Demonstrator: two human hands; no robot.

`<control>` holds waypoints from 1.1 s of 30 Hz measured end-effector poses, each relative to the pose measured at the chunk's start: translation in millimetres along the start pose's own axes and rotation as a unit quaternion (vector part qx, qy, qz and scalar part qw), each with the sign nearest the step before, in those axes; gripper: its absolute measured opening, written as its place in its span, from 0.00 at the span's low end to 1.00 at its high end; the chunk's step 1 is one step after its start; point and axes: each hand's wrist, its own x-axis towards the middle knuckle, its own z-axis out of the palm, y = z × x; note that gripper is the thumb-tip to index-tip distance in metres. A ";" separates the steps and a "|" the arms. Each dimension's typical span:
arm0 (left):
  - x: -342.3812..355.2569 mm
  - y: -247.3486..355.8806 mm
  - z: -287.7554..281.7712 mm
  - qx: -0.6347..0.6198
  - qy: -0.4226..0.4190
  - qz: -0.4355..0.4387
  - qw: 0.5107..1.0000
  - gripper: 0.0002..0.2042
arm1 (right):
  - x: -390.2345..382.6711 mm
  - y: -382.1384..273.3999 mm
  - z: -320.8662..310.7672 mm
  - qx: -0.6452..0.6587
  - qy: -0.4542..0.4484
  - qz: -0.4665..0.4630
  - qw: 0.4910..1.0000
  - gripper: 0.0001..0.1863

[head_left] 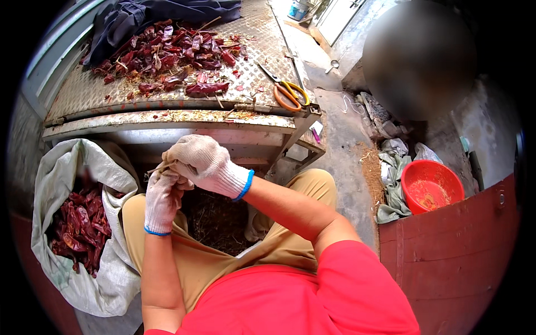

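Both hands wear white knitted gloves with blue cuffs and meet above my lap. My left hand (161,204) is closed, its fingers curled up under the right one. My right hand (202,163) pinches from above, the fingertips of the two touching. Thin tan stems (159,167) poke out at the fingertips; the rest of what is held is hidden by the gloves. Left of my knee, a white woven sack (47,184) with a rolled-down rim holds dried red chillies (82,226). More dried red chillies (162,53) lie heaped on the metal table ahead.
Scissors (287,92) with orange and yellow handles lie near the right edge of the rusty metal table (254,33). Dark cloth (131,19) is bunched at its back. A red basin (432,187) stands at the right beside crumpled sacks (393,178). Dark debris (215,220) lies between my legs.
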 end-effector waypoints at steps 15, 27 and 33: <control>-17.9 8.0 42.2 0.079 0.067 0.027 0.994 0.06 | -5.3 -5.5 12.5 0.518 0.055 0.478 0.707 0.08; -16.1 -0.8 50.6 0.134 0.015 0.086 0.987 0.09 | -22.4 19.0 -13.7 0.528 -0.010 0.535 0.660 0.09; -11.7 10.3 34.5 0.075 0.041 0.042 0.995 0.09 | 3.9 3.8 -59.6 -0.088 -0.203 0.345 0.912 0.19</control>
